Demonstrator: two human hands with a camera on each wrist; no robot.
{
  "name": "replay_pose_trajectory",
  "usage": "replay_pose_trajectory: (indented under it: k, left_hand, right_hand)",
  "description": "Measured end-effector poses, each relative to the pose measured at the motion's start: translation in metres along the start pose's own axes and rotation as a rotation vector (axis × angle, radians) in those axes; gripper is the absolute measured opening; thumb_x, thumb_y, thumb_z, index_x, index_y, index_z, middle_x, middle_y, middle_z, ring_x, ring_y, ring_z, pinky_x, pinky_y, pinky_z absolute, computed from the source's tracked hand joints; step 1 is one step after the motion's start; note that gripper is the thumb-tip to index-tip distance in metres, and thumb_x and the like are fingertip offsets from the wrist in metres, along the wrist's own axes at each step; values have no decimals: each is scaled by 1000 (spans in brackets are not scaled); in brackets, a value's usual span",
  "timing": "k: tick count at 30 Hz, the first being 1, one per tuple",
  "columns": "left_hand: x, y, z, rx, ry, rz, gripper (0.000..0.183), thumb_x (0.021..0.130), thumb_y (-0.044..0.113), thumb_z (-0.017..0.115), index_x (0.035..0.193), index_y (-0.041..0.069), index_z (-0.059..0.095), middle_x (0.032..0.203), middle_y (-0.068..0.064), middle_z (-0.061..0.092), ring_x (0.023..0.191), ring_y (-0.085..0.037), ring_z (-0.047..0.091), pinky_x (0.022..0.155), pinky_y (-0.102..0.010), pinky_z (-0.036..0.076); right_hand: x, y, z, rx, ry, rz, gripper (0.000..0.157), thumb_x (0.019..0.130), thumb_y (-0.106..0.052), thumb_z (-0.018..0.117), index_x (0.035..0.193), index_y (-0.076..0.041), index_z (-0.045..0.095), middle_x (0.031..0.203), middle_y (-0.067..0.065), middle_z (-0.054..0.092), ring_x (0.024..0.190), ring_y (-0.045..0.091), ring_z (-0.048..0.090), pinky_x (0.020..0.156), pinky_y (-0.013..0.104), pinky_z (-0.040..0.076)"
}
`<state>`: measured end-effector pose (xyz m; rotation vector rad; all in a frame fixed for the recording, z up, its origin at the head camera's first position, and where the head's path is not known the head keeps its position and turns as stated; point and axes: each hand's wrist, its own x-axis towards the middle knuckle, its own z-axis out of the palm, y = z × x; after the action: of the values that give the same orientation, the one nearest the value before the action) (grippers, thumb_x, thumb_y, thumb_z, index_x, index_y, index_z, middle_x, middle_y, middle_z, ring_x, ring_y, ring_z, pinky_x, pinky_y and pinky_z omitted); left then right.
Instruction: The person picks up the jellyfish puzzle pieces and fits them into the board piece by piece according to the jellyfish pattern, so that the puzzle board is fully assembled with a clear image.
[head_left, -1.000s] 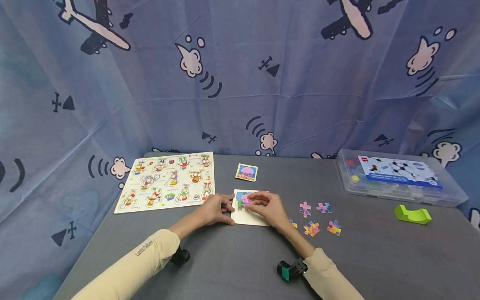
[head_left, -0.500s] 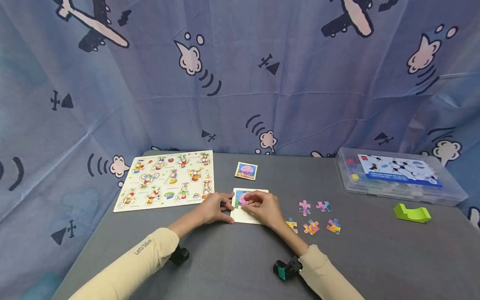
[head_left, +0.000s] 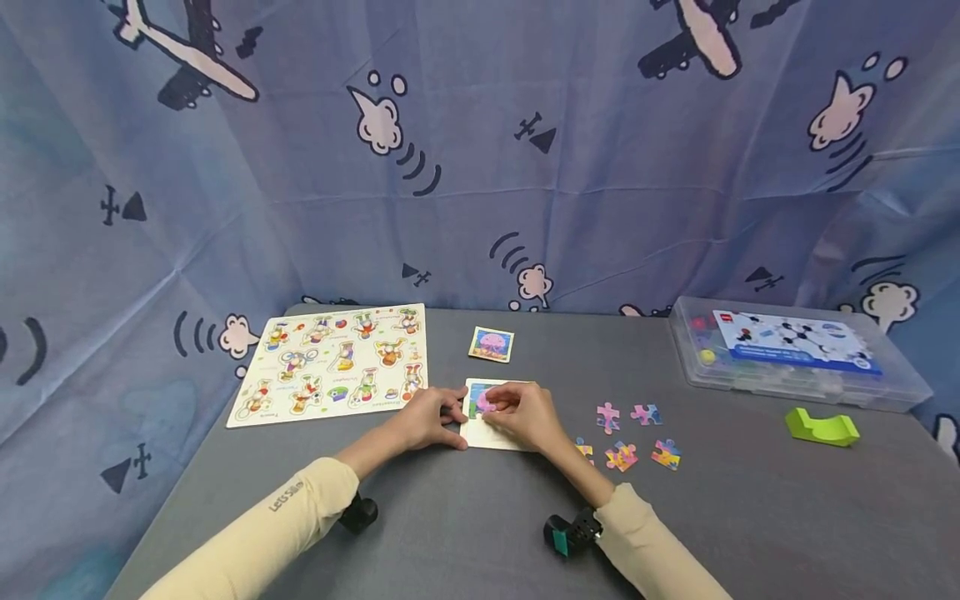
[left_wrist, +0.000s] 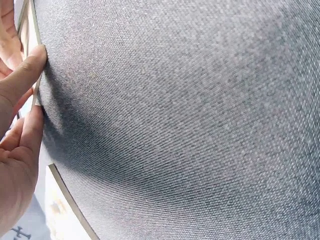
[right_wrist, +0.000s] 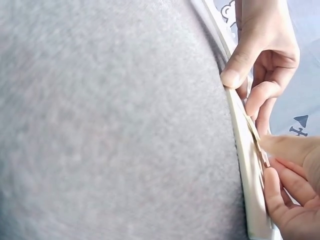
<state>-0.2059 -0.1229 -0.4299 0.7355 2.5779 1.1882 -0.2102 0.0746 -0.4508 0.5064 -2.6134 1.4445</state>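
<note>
A small cream wooden puzzle board [head_left: 491, 435] lies flat in the middle of the table. Colourful jigsaw pieces [head_left: 475, 402] fill part of its upper left area. My left hand [head_left: 429, 418] holds the board's left side, thumb near the lower corner and fingers higher along the edge. Over the board, my right hand [head_left: 528, 415] pinches a thin jigsaw piece [right_wrist: 263, 158] between thumb and fingertips, tilted against the pieces in the frame. The right fingers hide much of the picture from the head view.
Several loose jigsaw pieces [head_left: 622, 456] lie right of the board. Behind it is a small jellyfish picture card [head_left: 491, 344]. A large cartoon puzzle board [head_left: 337, 367] lies left, a clear plastic case [head_left: 795, 387] back right, with a green curved block [head_left: 822, 427] before it.
My right hand has shifted slightly left and its fingers have drawn in closer over the board's picture. The left hand stays at the board's left edge.
</note>
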Motion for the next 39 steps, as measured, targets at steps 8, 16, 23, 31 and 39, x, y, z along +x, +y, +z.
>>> replay_pose_trajectory:
  k: [8,16,23,31,39]
  left_hand:
    - [1,-3,2,45,0,29,26,64,7,88,81,-2,71,134,-25,51,120,-34,54,82,-24,51]
    - [1,-1,2,31,-6,8,24,65,6,88,81,-1,71,135,-25,50,119,-33,55,84,-26,51]
    - [2,1,2,19,-11,-9,25,65,5,88,82,-1,71,136,-24,49,122,-34,53,83,-25,51]
    - [6,10,2,144,5,-20,25,61,8,90,77,2,72,131,-23,54,105,-26,64,66,-18,50]
    - [6,11,2,196,28,-36,26,57,8,91,74,3,72,128,-22,56,95,-25,66,59,-19,41]
  right_hand:
    - [-2,-4,-2,32,8,81,20,71,4,80,90,2,74,78,9,72,66,10,64,61,19,52]
    - [-4,-3,-4,186,5,-21,19,73,12,75,91,8,70,84,15,72,74,16,70,65,24,55]
    - [-3,1,-9,269,6,56,21,76,12,72,97,10,68,90,20,71,85,29,70,73,28,55]
    - [-2,10,-29,422,-6,159,28,81,11,69,109,14,63,106,30,65,97,36,65,77,20,52]
    - [-5,21,-50,427,1,213,31,83,9,68,112,14,61,110,30,64,95,26,65,76,18,51]
